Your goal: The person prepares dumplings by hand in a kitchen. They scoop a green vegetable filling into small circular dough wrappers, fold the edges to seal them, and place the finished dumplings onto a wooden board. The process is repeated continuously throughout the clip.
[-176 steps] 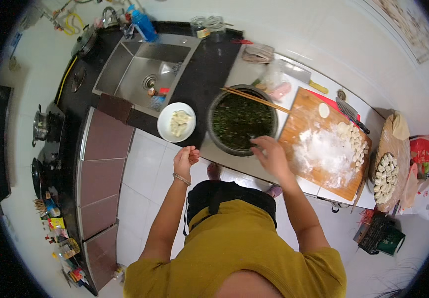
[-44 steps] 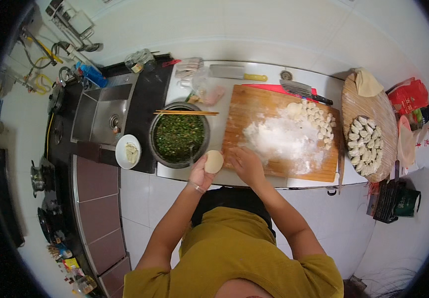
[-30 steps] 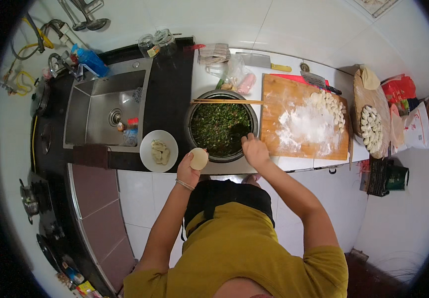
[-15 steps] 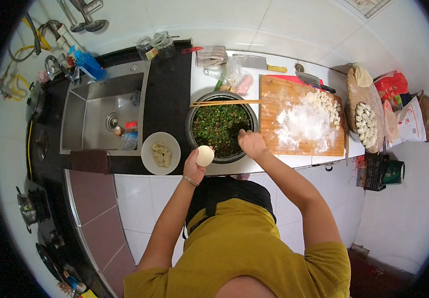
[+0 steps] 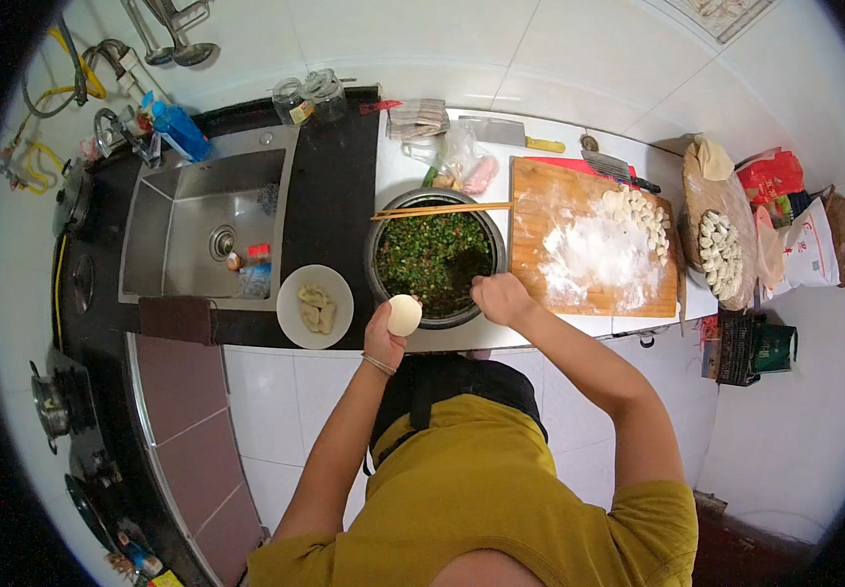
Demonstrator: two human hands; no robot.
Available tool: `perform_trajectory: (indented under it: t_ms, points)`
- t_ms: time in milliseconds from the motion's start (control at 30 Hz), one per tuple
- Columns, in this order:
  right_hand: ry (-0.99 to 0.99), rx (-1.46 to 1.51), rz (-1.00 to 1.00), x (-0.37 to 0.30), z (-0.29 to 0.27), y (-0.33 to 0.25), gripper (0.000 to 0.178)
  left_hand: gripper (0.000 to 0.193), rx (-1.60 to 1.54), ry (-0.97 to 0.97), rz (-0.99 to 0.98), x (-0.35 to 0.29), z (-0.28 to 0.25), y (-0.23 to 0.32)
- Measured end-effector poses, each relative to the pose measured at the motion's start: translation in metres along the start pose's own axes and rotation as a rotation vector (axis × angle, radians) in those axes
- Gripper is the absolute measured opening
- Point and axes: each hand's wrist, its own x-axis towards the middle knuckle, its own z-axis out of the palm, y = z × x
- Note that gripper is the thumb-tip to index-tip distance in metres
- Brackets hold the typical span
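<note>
The left hand (image 5: 383,339) has its grip closed on a dough wrapper (image 5: 405,315) at the near edge of the filling bowl (image 5: 372,259). The wrapper's broad face points upward; its outline is round, length and width about equal. It appears pale cream and smooth. The right hand (image 5: 502,297) has curled fingers at the bowl's right rim; whether its grip contains anything cannot be determined.

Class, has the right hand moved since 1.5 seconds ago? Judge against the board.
Yes, leftward: the right hand was over the near left part of the board; now its fingertips are at the right rim of the grey bowl.
</note>
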Motion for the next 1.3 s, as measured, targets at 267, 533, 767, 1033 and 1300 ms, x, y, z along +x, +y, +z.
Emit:
perform_trajectory:
  t_ms: [267,533,767,1033,1300]
  points:
    - [-0.133,0.453,0.287,0.017,-0.004,0.014,0.015,0.040,-0.019,0.027,-0.006,0.002,-0.004,-0.005]
    - [-0.245,1.275,0.491,0.013,-0.003,0.047,0.018,0.040,-0.088,0.050,-0.039,-0.001,0.004,0.002]
    - [-0.271,1.401,0.556,0.002,-0.005,0.063,0.016,0.038,-0.167,0.067,-0.083,-0.004,0.027,0.015]
    - [0.105,1.144,0.350,-0.008,0.022,0.056,0.013,0.040,-0.212,0.076,-0.113,0.008,0.034,0.014]
    - [0.030,0.293,0.083,0.009,0.014,0.013,0.018,0.036,-0.154,0.045,-0.066,-0.004,0.019,0.013]
